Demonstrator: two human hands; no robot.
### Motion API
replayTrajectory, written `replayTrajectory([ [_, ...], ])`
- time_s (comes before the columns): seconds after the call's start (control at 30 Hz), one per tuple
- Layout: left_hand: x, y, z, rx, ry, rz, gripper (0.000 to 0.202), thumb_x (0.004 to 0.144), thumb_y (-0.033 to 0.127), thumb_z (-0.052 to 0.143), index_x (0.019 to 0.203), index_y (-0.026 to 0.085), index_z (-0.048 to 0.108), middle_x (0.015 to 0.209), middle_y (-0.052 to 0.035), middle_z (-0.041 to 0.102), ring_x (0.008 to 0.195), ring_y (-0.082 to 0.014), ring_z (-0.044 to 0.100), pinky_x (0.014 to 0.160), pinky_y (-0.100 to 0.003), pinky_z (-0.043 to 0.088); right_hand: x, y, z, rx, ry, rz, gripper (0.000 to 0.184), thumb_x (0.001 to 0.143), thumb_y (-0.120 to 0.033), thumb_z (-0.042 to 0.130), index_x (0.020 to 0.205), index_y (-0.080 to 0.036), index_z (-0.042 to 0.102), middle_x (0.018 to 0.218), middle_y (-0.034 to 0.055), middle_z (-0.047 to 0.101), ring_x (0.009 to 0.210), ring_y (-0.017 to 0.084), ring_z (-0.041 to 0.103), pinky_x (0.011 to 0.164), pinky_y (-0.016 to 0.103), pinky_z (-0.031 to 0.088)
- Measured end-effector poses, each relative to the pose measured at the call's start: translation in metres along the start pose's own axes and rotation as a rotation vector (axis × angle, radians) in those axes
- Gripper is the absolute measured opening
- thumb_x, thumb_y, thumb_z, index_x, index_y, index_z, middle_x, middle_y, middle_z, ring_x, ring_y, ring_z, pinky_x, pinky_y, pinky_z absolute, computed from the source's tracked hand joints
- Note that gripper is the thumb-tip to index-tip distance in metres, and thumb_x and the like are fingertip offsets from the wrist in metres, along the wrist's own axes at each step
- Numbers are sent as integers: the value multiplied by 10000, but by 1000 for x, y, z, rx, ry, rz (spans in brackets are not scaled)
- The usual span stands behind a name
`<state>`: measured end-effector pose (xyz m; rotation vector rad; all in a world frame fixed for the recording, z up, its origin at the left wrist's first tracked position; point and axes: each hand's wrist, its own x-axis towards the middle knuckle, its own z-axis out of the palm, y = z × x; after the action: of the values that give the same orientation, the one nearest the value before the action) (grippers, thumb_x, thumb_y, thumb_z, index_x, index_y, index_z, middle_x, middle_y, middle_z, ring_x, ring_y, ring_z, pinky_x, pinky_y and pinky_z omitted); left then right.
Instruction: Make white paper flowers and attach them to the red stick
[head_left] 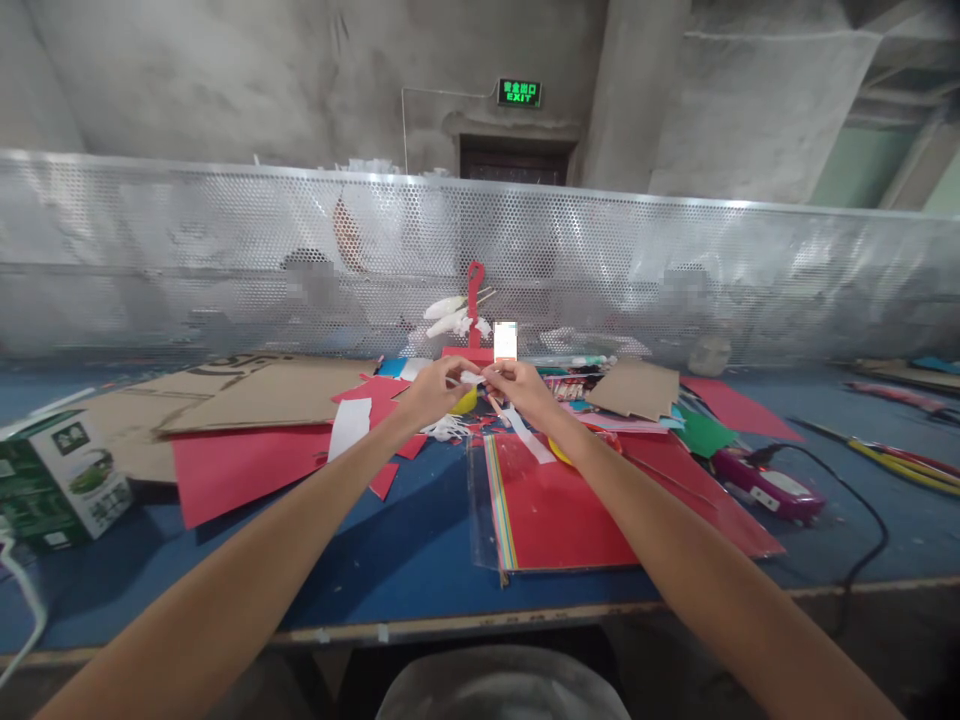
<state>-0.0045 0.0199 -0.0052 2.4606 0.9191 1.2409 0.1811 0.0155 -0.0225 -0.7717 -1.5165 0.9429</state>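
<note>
Both hands meet over the middle of the table, fingertips pinched close together. Between them shows a small white piece of paper [472, 378]. My left hand [436, 390] grips it from the left side. On the right, my right hand [521, 390] pinches at the same piece. Just below the fingers is a yellow round object [466, 403], partly hidden. A heap of thin white strips [448, 429] lies beneath the left hand. A long white paper strip [529, 436] slants down below the right hand onto red sheets.
A lit phone [505, 341] stands behind the hands, beside a red stand [475, 305] with white pieces. Cardboard [277, 393] and red paper [240, 470] lie left, near a green-white box [67, 480]. A packet of red sheets [577, 510] and a purple power strip [769, 487] lie right.
</note>
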Motion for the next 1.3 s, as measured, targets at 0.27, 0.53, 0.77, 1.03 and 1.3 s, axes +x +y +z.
replayTrajectory([
  [0.27,-2,11,-5,7,23,-29,238,865,385,555,949,199,678,1005,-71,665,892,-190,620,796,-345,517,-2,-2,-2,71,0,40,366,660,-459,780,807,-151,648,677,11,620,613,103,558,626,240,480],
  [0.53,-5,17,-1,-37,8,11,266,819,362,630,1039,213,616,1043,-58,650,792,-154,580,697,-289,468,-3,-4,3,65,-15,35,429,641,-530,774,800,-151,648,707,20,646,654,121,590,672,255,497],
  [0.77,-2,15,-5,50,72,-16,159,833,346,584,866,205,649,636,16,525,537,-114,412,524,-261,308,-7,-8,6,62,-49,9,381,651,-478,781,834,-157,684,732,35,676,635,122,598,661,270,497],
  [1.03,-2,17,-7,-115,71,-101,155,777,338,646,771,185,625,570,25,488,491,-91,372,469,-242,287,-5,-7,7,-52,-29,-83,358,698,-464,745,853,-145,692,710,42,682,628,132,607,645,271,503],
  [1.3,0,12,-7,-209,33,-186,225,744,381,695,768,165,637,612,5,552,538,-99,458,479,-219,309,-2,-1,6,-93,-36,-146,336,735,-464,715,849,-151,671,739,57,701,656,155,653,670,291,542],
])
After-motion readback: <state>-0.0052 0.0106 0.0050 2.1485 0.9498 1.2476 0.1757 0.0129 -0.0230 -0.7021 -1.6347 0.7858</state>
